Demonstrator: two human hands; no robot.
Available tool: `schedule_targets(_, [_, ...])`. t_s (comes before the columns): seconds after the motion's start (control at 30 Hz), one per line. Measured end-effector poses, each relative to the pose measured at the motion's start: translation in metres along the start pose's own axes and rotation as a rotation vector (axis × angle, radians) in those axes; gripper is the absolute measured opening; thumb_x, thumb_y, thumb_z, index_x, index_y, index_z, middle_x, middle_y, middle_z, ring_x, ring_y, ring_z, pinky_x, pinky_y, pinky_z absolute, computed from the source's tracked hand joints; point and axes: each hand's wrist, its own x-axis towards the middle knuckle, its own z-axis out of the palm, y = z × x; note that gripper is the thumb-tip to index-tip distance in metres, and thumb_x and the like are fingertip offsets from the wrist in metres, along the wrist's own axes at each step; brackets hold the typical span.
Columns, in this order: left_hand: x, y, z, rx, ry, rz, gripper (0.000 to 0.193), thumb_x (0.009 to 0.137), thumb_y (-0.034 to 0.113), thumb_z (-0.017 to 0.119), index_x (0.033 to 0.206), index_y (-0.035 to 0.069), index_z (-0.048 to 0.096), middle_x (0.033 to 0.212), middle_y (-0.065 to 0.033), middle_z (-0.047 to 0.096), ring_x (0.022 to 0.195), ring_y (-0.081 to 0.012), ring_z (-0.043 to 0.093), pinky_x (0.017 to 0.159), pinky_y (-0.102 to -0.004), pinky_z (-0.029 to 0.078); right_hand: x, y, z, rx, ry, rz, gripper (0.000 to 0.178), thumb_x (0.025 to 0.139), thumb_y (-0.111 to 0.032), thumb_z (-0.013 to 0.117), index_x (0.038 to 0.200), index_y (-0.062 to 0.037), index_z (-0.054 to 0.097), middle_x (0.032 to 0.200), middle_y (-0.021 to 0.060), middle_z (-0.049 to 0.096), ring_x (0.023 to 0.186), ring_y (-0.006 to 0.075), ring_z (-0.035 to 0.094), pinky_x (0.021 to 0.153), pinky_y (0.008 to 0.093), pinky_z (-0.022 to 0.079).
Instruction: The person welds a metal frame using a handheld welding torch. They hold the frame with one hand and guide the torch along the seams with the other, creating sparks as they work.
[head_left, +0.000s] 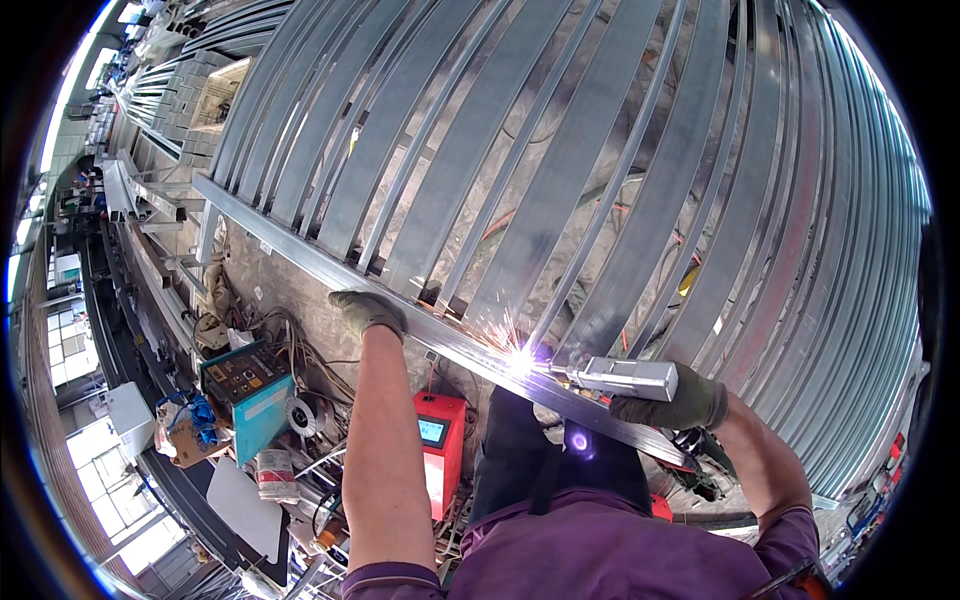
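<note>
My left hand (368,311), in a dark grey-green glove, grips the near edge of a long metal rail (285,241) that runs slantwise across the picture. My right hand (688,402), gloved alike, is closed round a silver, box-bodied welding torch (630,378). The torch tip points left at the rail, where a bright white-violet glare and orange sparks (520,358) hide the spot itself. Flat metal bars (570,190) and thinner bars between them meet the rail from the far side, side by side with gaps.
Close-packed metal tubes (860,220) fill the right side. Near my left forearm stand a teal machine with a control panel (250,385), a wire spool (303,417), and a red machine with a small screen (440,450). Cables (300,345) lie on the floor.
</note>
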Motion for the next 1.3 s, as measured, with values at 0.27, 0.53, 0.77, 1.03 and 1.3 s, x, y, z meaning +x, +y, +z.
schedule_targets(0.27, [0.005, 0.000, 0.003, 0.023, -0.027, 0.026, 0.077, 0.104, 0.059, 0.044, 0.159, 0.006, 0.046, 0.164, -0.0188, 0.044, 0.150, -0.0454, 0.041, 0.118, -0.0761, 0.023, -0.001, -0.003, 0.000, -0.016, -0.013, 0.021, 0.055, 0.096, -0.042, 0.079, 0.138, -0.0083, 0.066, 0.122, 0.0130, 0.076, 0.113, 0.0231, 0.073, 0.098, 0.0343, 0.057])
schedule_targets(0.53, [-0.007, -0.001, -0.009, -0.022, -0.012, -0.001, 0.075, 0.104, 0.058, 0.044, 0.159, 0.007, 0.046, 0.164, -0.0189, 0.045, 0.150, -0.0459, 0.042, 0.118, -0.0759, 0.023, -0.004, 0.007, 0.000, 0.007, -0.004, -0.010, 0.056, 0.096, -0.042, 0.079, 0.139, -0.0082, 0.066, 0.122, 0.0128, 0.076, 0.112, 0.0224, 0.073, 0.098, 0.0336, 0.057])
schedule_targets(0.77, [0.048, 0.025, 0.034, -0.499, -0.028, -0.229, 0.077, 0.107, 0.052, 0.043, 0.166, 0.005, 0.026, 0.158, -0.0127, 0.053, 0.147, -0.0264, 0.051, 0.124, -0.0572, 0.031, -0.010, 0.007, 0.005, 0.021, 0.028, 0.043, 0.051, 0.095, -0.035, 0.081, 0.136, -0.0073, 0.068, 0.118, 0.0118, 0.078, 0.108, 0.0206, 0.074, 0.095, 0.0329, 0.057])
schedule_targets(1.03, [0.078, 0.031, 0.050, -0.716, 0.045, -0.270, 0.081, 0.108, 0.044, 0.046, 0.167, 0.004, 0.006, 0.156, -0.0109, 0.055, 0.137, -0.0207, 0.061, 0.121, -0.0366, 0.040, -0.035, -0.025, 0.019, 0.119, 0.279, -0.001, 0.038, 0.095, -0.020, 0.083, 0.128, -0.0045, 0.072, 0.103, 0.0050, 0.078, 0.091, 0.0104, 0.069, 0.083, 0.0298, 0.057])
schedule_targets(1.3, [0.010, 0.003, -0.005, -0.270, 0.059, -0.089, 0.070, 0.106, 0.051, 0.047, 0.160, 0.009, 0.035, 0.158, -0.0092, 0.054, 0.145, -0.0274, 0.052, 0.120, -0.0527, 0.035, -0.086, -0.017, 0.052, -0.185, 0.699, -0.301, 0.026, 0.096, -0.010, 0.078, 0.120, -0.0011, 0.072, 0.093, 0.0090, 0.076, 0.083, 0.0171, 0.073, 0.075, 0.0319, 0.057])
